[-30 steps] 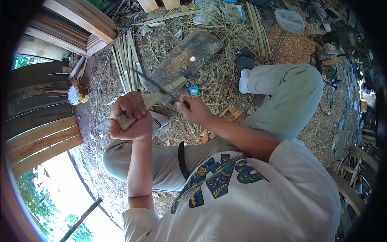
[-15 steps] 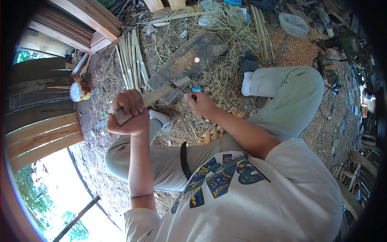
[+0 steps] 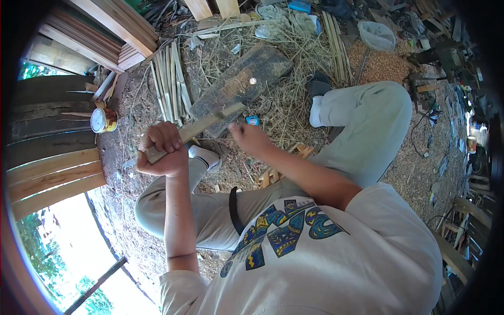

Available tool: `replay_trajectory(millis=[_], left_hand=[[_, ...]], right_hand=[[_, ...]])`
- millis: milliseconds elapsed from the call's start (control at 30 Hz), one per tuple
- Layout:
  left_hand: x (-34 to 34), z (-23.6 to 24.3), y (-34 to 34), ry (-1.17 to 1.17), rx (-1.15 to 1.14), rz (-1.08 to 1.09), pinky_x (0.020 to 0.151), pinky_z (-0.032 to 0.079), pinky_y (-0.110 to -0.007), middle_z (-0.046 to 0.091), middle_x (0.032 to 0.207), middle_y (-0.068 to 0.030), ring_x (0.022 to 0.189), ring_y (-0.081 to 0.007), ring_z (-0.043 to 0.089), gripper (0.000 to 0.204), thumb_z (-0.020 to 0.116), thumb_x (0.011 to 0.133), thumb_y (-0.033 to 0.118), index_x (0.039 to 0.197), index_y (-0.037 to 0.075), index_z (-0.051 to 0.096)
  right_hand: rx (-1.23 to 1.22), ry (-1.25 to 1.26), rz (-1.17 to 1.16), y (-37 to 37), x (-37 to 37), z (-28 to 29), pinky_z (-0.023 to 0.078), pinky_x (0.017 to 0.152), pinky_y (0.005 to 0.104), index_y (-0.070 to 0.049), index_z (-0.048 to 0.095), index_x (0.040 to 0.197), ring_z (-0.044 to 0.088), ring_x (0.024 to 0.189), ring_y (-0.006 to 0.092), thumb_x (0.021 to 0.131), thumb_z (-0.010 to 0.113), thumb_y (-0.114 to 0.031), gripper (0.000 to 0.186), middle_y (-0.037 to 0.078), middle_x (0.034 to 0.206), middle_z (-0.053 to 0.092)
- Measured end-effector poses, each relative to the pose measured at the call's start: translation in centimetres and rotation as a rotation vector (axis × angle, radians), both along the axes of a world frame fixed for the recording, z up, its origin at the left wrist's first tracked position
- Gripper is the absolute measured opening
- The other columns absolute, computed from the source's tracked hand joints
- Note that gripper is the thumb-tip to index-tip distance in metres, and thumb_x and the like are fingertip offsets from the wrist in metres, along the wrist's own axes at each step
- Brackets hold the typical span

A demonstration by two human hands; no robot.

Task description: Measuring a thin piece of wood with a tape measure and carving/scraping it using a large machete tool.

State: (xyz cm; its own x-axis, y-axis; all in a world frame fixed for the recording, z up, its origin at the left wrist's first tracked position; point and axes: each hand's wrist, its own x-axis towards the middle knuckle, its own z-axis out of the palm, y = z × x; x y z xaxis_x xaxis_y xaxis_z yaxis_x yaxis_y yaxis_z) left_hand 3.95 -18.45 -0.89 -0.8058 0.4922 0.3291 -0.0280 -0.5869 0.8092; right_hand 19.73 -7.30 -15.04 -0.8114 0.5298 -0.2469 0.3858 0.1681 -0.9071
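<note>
My left hand (image 3: 161,149) is closed around the near end of a pale, flat bamboo strip (image 3: 210,123). The strip slants up and to the right, its far end over a dark, worn wooden board (image 3: 239,73) on the ground. Just to the right of the strip, my right hand (image 3: 251,140) is closed on a knife, whose thin dark blade shows plainly only in the earlier frame. Now the blade can hardly be made out. A small blue packet (image 3: 252,120) lies beside the board, above my right hand.
Cut strips (image 3: 170,81) lie left of the board, and more strips (image 3: 337,47) at the upper right. A paint can (image 3: 103,120) stands by the plank wall. Straw and shavings cover the ground. A whitish bag (image 3: 377,35) sits near wood shavings (image 3: 380,65).
My right hand has come a little left and toward me along the strip, and the knife blade no longer shows clearly. My left hand keeps its hold, and the strip has barely shifted.
</note>
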Motion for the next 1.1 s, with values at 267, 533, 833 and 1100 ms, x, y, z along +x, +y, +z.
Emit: replay_trajectory(millis=[267, 533, 833, 1100], left_hand=[[1.2, 0.6, 1.1, 0.084, -0.002, -0.051, 0.045, 0.026, -0.028, 0.035, 0.05, 0.0005, 0.045, -0.013, 0.032, 0.049, 0.038, 0.091, 0.055, 0.063, 0.015, 0.034], [-0.2, 0.8, 1.9, 0.038, -0.029, -0.048, 0.044, 0.025, -0.027, 0.033, 0.051, -0.0003, 0.045, -0.0127, 0.03, 0.048, 0.04, 0.087, 0.056, 0.064, 0.015, 0.034], [-0.2, 1.1, 1.9, 0.024, -0.056, -0.035, 0.044, 0.026, -0.027, 0.033, 0.051, -0.0004, 0.046, -0.0127, 0.031, 0.046, 0.041, 0.087, 0.055, 0.064, 0.015, 0.035], [-0.8, 1.0, 1.7, 0.009, -0.009, -0.084, 0.045, 0.027, -0.027, 0.034, 0.051, 0.0004, 0.046, -0.0126, 0.032, 0.046, 0.041, 0.087, 0.054, 0.064, 0.015, 0.036]], right_hand=[[0.009, -0.158, 0.05, 2.1, 0.9, -4.4, 0.051, 0.071, 0.0537, 0.0, 0.072, 0.09, 0.068, 0.075, 0.0415, 0.105, 0.04, -0.063, 0.073, 0.024, 0.079, 0.069], [-0.061, -0.326, -0.018, 4.3, 2.2, -12.3, 0.049, 0.063, 0.0487, -0.001, 0.064, 0.072, 0.062, 0.059, 0.0331, 0.106, 0.041, -0.06, 0.072, 0.017, 0.063, 0.06], [-0.348, -0.448, -0.087, 3.6, 1.4, -10.5, 0.045, 0.055, 0.0464, -0.003, 0.059, 0.064, 0.06, 0.052, 0.0256, 0.106, 0.04, -0.062, 0.074, 0.01, 0.054, 0.054], [-0.151, 0.115, -0.061, 2.1, -1.6, 0.0, 0.047, 0.063, 0.0441, 0.001, 0.067, 0.088, 0.062, 0.062, 0.0293, 0.105, 0.044, -0.061, 0.069, 0.011, 0.064, 0.06]])
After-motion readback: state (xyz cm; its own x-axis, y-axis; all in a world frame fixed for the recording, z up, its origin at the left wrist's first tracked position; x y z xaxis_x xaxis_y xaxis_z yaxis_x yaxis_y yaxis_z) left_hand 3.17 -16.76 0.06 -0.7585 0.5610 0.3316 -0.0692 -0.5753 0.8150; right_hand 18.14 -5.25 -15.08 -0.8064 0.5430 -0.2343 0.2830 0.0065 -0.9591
